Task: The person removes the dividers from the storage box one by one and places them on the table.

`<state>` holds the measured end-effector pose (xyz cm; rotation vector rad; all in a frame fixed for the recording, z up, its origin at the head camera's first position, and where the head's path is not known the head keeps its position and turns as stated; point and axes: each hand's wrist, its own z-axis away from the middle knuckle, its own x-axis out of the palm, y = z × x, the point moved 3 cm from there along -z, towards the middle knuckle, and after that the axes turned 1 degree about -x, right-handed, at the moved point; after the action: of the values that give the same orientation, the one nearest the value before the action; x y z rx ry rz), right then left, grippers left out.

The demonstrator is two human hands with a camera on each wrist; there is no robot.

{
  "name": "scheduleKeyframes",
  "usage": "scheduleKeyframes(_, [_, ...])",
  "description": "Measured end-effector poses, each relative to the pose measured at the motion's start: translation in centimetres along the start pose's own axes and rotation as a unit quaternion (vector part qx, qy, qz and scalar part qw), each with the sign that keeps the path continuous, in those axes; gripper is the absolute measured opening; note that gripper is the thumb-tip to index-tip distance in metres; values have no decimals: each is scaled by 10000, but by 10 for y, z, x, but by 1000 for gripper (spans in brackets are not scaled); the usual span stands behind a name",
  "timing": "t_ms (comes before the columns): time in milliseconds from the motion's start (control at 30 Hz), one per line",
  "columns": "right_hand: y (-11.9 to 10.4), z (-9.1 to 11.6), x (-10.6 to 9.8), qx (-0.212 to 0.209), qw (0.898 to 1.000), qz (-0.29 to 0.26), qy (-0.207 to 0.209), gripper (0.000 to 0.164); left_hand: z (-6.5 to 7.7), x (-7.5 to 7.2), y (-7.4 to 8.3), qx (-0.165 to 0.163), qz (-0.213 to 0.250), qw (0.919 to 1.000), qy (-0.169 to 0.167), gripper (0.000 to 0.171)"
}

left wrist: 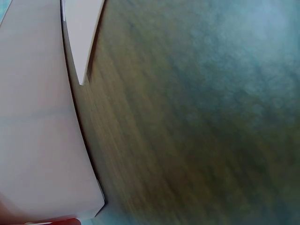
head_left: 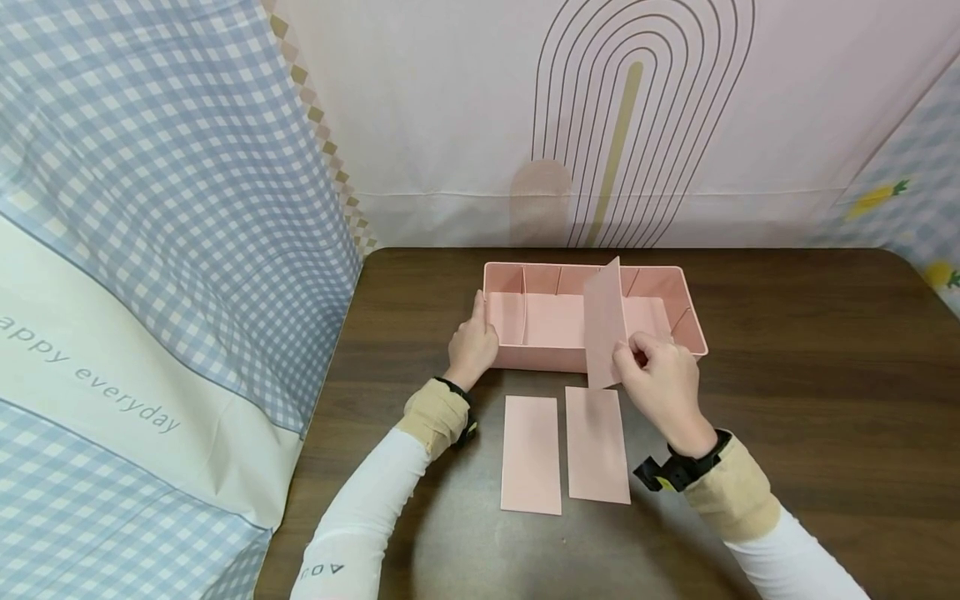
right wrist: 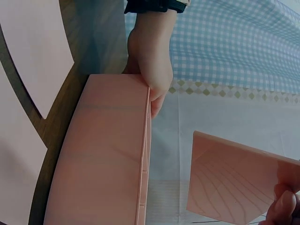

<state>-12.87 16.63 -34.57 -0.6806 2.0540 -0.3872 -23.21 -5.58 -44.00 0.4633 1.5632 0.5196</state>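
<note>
A pink rectangular box stands near the back of the table, one upright divider across its left part. At its left end rests my left hand, the index finger straight along the end wall; its other fingers are mostly hidden. My right hand pinches a thin pink divider panel by its edge, between thumb and fingers, over the box's front wall. In the right wrist view the held panel is tilted, above the box's rim. Two more pink panels lie flat side by side before the box.
The dark wooden table reaches out on both sides of the box. Behind it hangs a pale cloth with arch lines. A blue checked cloth drapes along the left side.
</note>
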Motion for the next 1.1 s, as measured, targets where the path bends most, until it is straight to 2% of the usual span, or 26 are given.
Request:
scheduleKeyframes(767, [4,16,-10,-362,9992,51,155,33,1,-1,1,-32,45,10000,-35,57])
scheduleKeyframes(1100, [7,23,-14,-382,9991,-11,172,30,1,-2,2,-63,-18,10000,-17,57])
